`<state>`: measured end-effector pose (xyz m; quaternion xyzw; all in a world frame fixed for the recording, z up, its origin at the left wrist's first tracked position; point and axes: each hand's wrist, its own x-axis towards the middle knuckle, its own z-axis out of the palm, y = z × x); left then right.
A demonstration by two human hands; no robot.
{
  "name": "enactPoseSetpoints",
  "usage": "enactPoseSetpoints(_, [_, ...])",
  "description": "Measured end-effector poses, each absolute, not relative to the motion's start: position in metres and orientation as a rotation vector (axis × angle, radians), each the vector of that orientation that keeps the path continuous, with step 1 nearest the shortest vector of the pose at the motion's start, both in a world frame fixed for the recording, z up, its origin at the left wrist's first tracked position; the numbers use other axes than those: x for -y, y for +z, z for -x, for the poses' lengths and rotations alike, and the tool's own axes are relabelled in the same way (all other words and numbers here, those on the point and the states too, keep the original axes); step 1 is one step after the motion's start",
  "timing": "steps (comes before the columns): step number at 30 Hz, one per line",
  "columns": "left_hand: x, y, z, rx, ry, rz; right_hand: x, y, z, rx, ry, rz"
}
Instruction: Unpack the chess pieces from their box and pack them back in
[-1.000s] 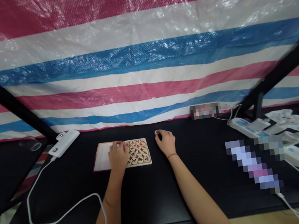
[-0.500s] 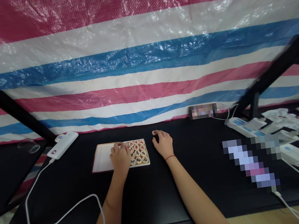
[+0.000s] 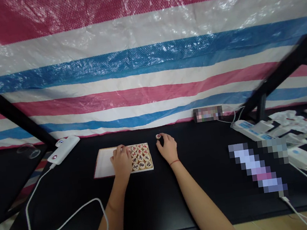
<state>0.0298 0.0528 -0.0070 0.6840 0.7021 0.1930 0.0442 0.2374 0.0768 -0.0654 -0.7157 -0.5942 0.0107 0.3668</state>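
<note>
A shallow white tray (image 3: 102,164) lies on the black table (image 3: 159,198), its right half filled with several round wooden chess discs (image 3: 140,156) marked in red and black. My left hand (image 3: 121,161) rests on the tray's middle, fingers curled over the discs at the rows' left edge. My right hand (image 3: 167,148) sits on the table just right of the tray. Its fingertips pinch one round disc (image 3: 158,136) with a red mark.
A white power bank (image 3: 62,149) with a long white cable (image 3: 56,220) lies at the left. Power strips and tangled white cords (image 3: 281,131) fill the right. A striped plastic sheet (image 3: 145,55) hangs behind. Black frame bars (image 3: 6,109) slant down at both sides.
My right hand has turned the disc it holds, so its red-marked face now shows. My left hand has shifted slightly on the tray.
</note>
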Motion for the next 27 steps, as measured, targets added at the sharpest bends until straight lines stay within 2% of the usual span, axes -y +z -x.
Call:
enactPoseSetpoints(11, [-0.060,-0.006,-0.020,-2.032,0.649,-2.009,-0.078,-0.062,-0.241,1.442,0.074,1.774])
enactPoseSetpoints(14, [-0.063,-0.008,-0.018,-1.892,0.925,-2.010,-0.071,-0.050,-0.231,1.421,0.047,1.597])
enactPoseSetpoints(18, [-0.063,-0.013,-0.023,-1.553,1.273,-1.904,-0.054,-0.032,-0.201,1.675,0.137,1.224])
enactPoseSetpoints(21, [-0.060,-0.017,-0.030,-1.459,1.277,-1.782,-0.045,-0.027,-0.182,1.823,0.231,1.072])
enactPoseSetpoints(27, [-0.055,-0.015,-0.038,-1.405,1.227,-1.649,-0.046,-0.029,-0.181,1.750,0.264,1.057])
